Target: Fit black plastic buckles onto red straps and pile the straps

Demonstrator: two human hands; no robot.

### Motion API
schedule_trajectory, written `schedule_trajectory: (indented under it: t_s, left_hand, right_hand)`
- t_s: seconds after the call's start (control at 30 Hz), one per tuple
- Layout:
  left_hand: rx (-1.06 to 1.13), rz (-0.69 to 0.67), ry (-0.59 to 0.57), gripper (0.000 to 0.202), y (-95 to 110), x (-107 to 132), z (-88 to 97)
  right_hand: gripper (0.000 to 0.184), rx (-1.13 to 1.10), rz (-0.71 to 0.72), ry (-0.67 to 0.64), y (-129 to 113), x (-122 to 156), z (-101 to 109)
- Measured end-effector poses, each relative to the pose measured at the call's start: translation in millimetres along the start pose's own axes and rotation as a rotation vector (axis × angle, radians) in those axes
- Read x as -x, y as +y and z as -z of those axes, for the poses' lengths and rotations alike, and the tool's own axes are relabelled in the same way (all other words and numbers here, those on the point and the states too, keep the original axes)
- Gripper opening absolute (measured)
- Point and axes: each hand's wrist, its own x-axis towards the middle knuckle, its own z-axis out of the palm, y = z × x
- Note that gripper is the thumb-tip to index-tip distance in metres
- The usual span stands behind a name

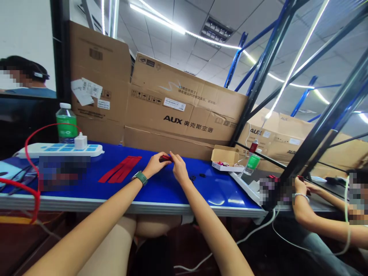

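My left hand (155, 164) and my right hand (178, 166) meet over the blue table (161, 188), both with fingers pinched on a small red and black part (166, 157) held between them. A green watch (140, 178) sits on my left wrist. Several flat red strips (120, 168) lie on the table just left of my left hand. A few tiny black pieces (197, 176) lie to the right of my right hand. An open cardboard box (225, 158) with small parts stands farther right.
A white power strip (59, 149) with a plug, a green bottle (66, 124) and a red cable (30, 161) are at the left. Large cardboard boxes (184, 111) wall the back. A second person's hands (301, 188) work at the right, by blue and black rack posts.
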Motion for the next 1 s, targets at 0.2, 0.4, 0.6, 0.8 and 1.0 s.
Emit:
schedule_trajectory:
  t_s: [0.2,0.4,0.6,0.8,1.0]
  left_hand:
    - [0.178,0.062,0.02,0.044,-9.3,-3.5,-0.4]
    - [0.165,0.069,0.1,0.047,-7.4,-4.3,4.0]
    - [0.14,0.056,0.071,0.042,-7.3,-3.7,3.4]
    - [0.136,0.063,0.05,0.04,-8.8,-4.3,3.7]
    - [0.085,0.024,0.02,0.036,-11.1,-3.5,5.4]
  right_hand:
    - [0.027,-0.066,-0.144,0.08,-10.7,-2.3,8.7]
    - [0.028,-0.016,-0.079,0.103,-9.4,-1.5,7.7]
    - [0.031,0.036,-0.029,0.072,0.1,2.1,2.4]
    - [0.029,0.148,0.021,0.038,1.2,4.1,4.0]
    - [0.026,0.286,0.054,-0.047,-3.2,3.1,3.3]
